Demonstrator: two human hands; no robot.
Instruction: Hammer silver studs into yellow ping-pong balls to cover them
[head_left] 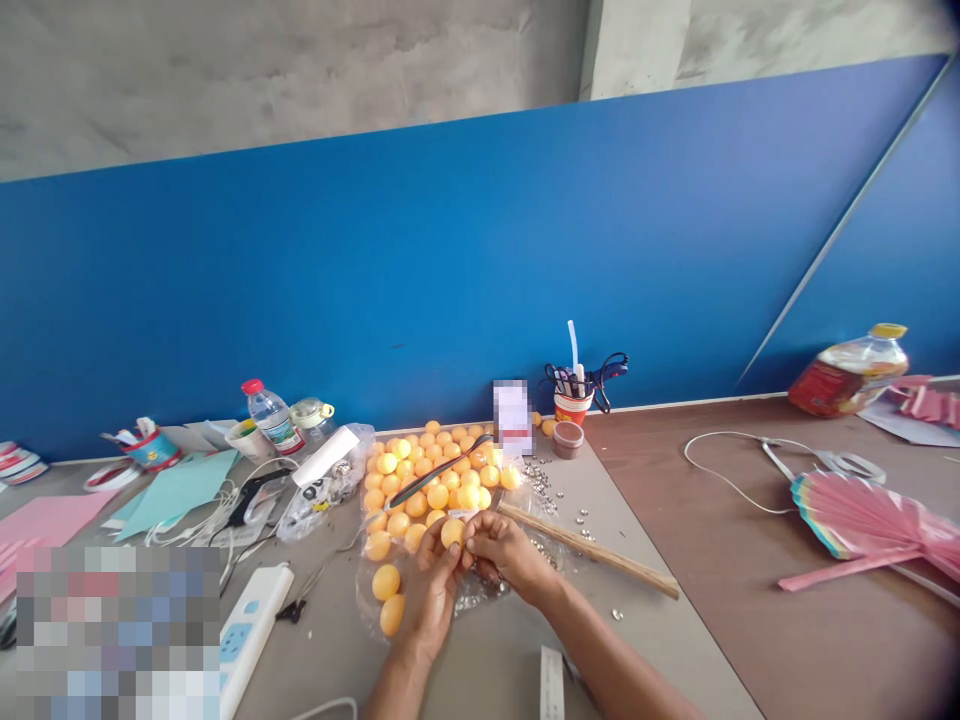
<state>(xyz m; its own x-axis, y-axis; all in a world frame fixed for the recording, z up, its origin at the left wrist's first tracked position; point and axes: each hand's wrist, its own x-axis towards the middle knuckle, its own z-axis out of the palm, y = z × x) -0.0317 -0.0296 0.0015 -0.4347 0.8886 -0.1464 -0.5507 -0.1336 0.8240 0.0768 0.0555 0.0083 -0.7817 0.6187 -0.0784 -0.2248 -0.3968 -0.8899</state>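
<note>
My left hand (pixel 433 585) is closed on an orange ping-pong ball (pixel 452 533), holding it between thumb and fingers. Close against the ball's right side, my right hand (pixel 508 553) has its thumb and fingertips pinched together; whatever is between them is too small to make out. Behind both hands, many more orange balls (pixel 417 502) lie packed on clear plastic (pixel 367 590). A long, slim dark tool (pixel 420 484) rests across them. Small shiny metal pieces (pixel 553 492) are scattered right of the balls, near a bundle of thin wooden sticks (pixel 592 550).
A white power strip (pixel 253 625) and cables lie at left, near a water bottle (pixel 274 416) and a glass jar (pixel 313 422). Behind stand a cup of tools (pixel 573 405) and a small round tub (pixel 568 440). A pink paper fan (pixel 855 520) lies right, before a drink bottle (pixel 851 375).
</note>
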